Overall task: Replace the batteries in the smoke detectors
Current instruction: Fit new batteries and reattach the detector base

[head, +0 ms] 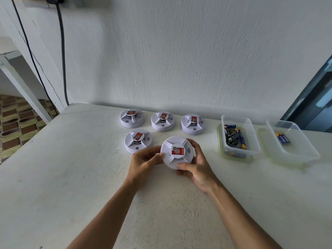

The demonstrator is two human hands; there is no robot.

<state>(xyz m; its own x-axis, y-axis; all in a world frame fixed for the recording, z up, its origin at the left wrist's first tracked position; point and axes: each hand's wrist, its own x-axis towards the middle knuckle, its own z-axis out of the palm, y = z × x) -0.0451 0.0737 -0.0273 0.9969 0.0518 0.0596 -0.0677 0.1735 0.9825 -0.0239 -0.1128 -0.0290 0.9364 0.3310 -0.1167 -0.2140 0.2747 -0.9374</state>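
Note:
I hold a white round smoke detector (177,151) with a red sticker on top, tilted toward me above the table. My left hand (143,163) grips its left rim and my right hand (195,167) wraps its right and lower edge. Beside it lies another detector (138,141). Three more detectors (132,118) (162,121) (193,124) form a row near the wall. A clear tub (251,133) holds several batteries (234,136). A second clear tub (301,151) further right holds two blue batteries (283,138).
The white table (71,168) meets a white textured wall at the back. Two black cables (62,51) hang down the wall at the left. Patterned floor shows past the table's left edge. A dark doorway stands at the far right.

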